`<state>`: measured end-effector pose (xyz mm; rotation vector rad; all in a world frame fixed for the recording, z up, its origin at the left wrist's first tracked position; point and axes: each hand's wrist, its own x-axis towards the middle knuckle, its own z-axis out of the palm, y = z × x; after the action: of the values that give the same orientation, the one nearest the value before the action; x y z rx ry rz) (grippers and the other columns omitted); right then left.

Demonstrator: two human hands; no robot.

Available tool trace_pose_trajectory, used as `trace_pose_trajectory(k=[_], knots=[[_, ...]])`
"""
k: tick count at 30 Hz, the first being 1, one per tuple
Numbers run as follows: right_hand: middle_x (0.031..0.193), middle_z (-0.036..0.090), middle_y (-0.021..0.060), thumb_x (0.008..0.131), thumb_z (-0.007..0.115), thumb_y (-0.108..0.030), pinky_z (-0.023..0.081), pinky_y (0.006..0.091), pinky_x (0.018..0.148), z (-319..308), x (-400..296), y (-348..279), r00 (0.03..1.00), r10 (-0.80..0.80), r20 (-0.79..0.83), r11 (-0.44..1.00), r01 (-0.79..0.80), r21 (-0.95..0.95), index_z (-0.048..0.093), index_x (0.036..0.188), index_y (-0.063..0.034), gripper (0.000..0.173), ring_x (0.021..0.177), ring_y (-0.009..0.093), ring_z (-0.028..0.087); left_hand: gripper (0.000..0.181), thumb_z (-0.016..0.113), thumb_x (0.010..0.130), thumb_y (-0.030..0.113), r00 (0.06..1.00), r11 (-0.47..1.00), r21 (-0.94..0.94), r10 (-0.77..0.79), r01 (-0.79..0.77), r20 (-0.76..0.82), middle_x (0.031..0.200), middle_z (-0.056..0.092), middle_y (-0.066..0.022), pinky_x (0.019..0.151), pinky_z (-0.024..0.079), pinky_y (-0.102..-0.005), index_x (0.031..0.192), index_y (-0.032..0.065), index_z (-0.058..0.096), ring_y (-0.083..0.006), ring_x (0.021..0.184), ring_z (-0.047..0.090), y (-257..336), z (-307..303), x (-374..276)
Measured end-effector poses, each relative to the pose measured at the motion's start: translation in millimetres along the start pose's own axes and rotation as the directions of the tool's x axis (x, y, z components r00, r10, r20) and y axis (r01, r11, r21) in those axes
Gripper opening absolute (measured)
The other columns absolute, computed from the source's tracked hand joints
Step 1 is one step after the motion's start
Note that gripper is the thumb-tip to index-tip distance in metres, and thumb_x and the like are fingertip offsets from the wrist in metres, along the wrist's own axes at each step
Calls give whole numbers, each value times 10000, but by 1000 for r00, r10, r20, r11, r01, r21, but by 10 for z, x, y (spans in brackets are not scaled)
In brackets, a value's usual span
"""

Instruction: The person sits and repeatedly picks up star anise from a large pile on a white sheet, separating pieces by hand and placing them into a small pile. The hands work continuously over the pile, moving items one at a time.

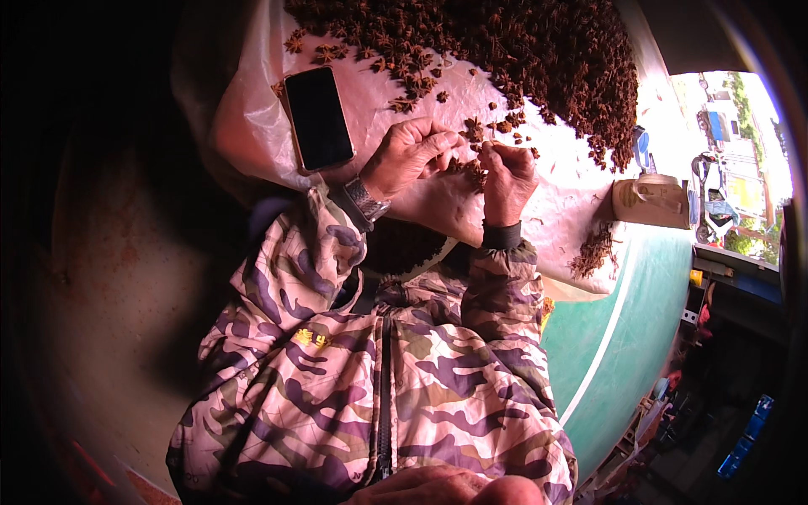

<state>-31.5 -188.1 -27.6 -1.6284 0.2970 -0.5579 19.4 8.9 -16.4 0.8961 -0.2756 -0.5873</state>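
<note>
Both hands are over a sheet-covered work surface [555, 202]. My left hand [410, 154], with a wristwatch [363, 201] at its wrist, has thumb and forefinger pinched together beside a star anise pod [475, 130]; whether anything is between them is too small to tell. Close on its right, my right hand [508, 180] has its fingers curled and pinched at what looks like a small stem, partly hidden. More star anise pods [470, 169] lie between and below the fingertips. A large heap of star anise [543, 57] spreads beyond the hands, with loose pods along its near edge.
A smartphone [320, 118] with a dark screen lies left of the hands. At the right stand a cardboard box [653, 201] and a small pile of stems [593, 251]. A bowl-like container [404, 249] with dark contents is below the surface's near edge, partly hidden by the sleeves.
</note>
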Motion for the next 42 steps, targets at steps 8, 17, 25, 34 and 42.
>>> trace_pose_trajectory(k=[8, 17, 25, 34, 42], knots=[[917, 731, 78, 922, 761, 60, 576, 273, 750, 173, -260, -277, 997, 30, 67, 968, -46, 246, 656, 971, 10, 126, 812, 133, 697, 189, 694, 1042, 196, 986, 939, 329, 140, -104, -89, 877, 699, -12, 668, 512, -234, 1069, 12, 655, -73, 774, 626, -291, 115, 47], [900, 715, 92, 910, 746, 40, 564, 306, 700, 62, -388, -217, 938, -339, 72, 856, 340, -389, 651, 987, -56, 155, 777, 185, 713, 239, 600, 1017, 219, 959, 762, 582, 237, -283, 155, 779, 620, -185, 707, 513, -414, 927, -1, 579, -280, 754, 670, -133, 256, -125], [796, 766, 84, 959, 748, -60, 554, 272, 699, -1138, -18, 186, 928, -326, -183, 843, 198, -500, 680, 996, -71, 79, 715, 131, 728, 152, 596, 987, 163, 941, 434, 836, 194, -336, 277, 777, 619, -214, 652, 526, -485, 955, 17, 567, -384, 763, 688, -179, 126, -117], [1028, 727, 155, 930, 773, -178, 581, 386, 768, -1667, 170, -100, 882, -466, -69, 302, 85, -949, 727, 1098, -35, 224, 820, 286, 739, 105, 576, 969, 79, 890, 318, 849, 327, -421, 319, 859, 604, -186, 672, 533, -491, 917, 11, 514, -392, 775, 673, -259, 109, -75], [964, 715, 217, 993, 682, -266, 538, 528, 802, -944, 304, 102, 996, -77, 48, 481, 79, -873, 704, 990, -70, 197, 891, 446, 690, 102, 546, 967, 88, 917, 407, 829, 272, -385, 292, 863, 644, -186, 733, 536, -450, 1005, 9, 598, -363, 800, 676, -294, 80, -66]])
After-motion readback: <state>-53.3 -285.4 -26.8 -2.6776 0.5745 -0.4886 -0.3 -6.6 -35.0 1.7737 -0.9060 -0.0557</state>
